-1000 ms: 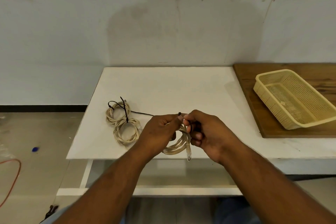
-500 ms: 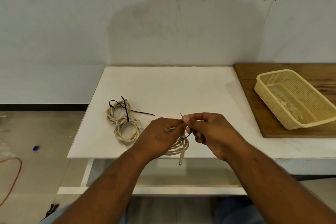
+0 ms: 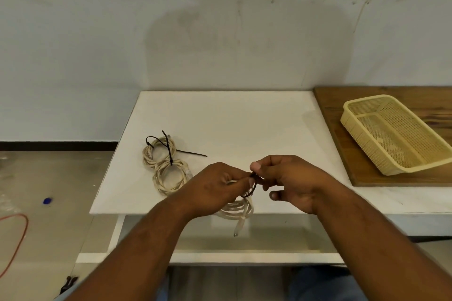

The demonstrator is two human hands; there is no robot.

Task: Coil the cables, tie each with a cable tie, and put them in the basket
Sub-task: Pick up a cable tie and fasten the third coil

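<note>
At the far left of the frame a thin orange cord (image 3: 21, 234) curves across the floor, with a small blue object (image 3: 47, 200) lying near it. Right of these stands the flat white desk (image 3: 232, 117). On its left part two coils of beige cable (image 3: 156, 162) lie touching each other, one above the other in the frame, with loose black plastic ties (image 3: 168, 149) lying across them; one tie sticks out to the right onto the bare desk top.

At the lower centre, over the desk's near edge, the left hand (image 3: 217, 188) grips a third coil of beige cable (image 3: 241, 208). This coil hangs below the fingers, and its clear plug end dangles past the desk edge. A black cable tie (image 3: 253, 188) loops around the top of this coil, between the two hands. The left thumb presses at the loop. The hands are close together, almost touching.

The right hand (image 3: 293, 181) pinches the upper end of that tie between thumb and forefinger, its other fingers curled beneath.

Further right, a brown wooden board (image 3: 381, 178) lies on the desk. On it, at the right edge of the frame, sits a pale yellow rectangular plastic mesh basket (image 3: 364, 151), well apart from all three coils.
</note>
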